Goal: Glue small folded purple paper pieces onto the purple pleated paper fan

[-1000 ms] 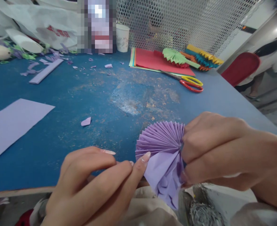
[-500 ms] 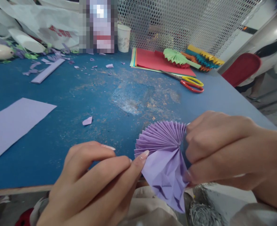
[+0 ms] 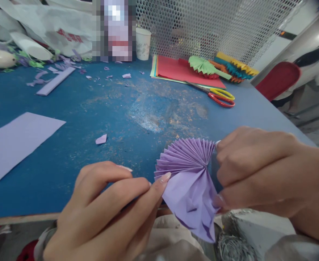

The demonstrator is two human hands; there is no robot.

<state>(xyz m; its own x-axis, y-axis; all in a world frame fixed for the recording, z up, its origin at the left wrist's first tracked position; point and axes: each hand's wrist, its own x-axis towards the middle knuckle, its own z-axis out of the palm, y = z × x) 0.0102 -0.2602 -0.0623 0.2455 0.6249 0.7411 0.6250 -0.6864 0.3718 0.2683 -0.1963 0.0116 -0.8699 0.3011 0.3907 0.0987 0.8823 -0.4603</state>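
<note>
While one edge of the purple paper fan was pressed by the thumb of the left hand, its opposite edge was pinched by the right hand, the fingers of which were curled in tightly. The fan was held tilted over the near edge of the blue table, its lower part hung past that edge. Upper part: narrow, sharp pleats, spread in an arc and gathered to one point near the right hand. Lower part: broad, smooth beside the left thumb, then creased and crumpled toward a pointed bottom corner. Colour deeper in the folds. Beyond the left hand a small purple scrap was noted, and farther left a flat purple sheet. Scissors, one handle loop yellow and one red, were seen beside stacked coloured paper, on which a green pleated paper was set.
</note>
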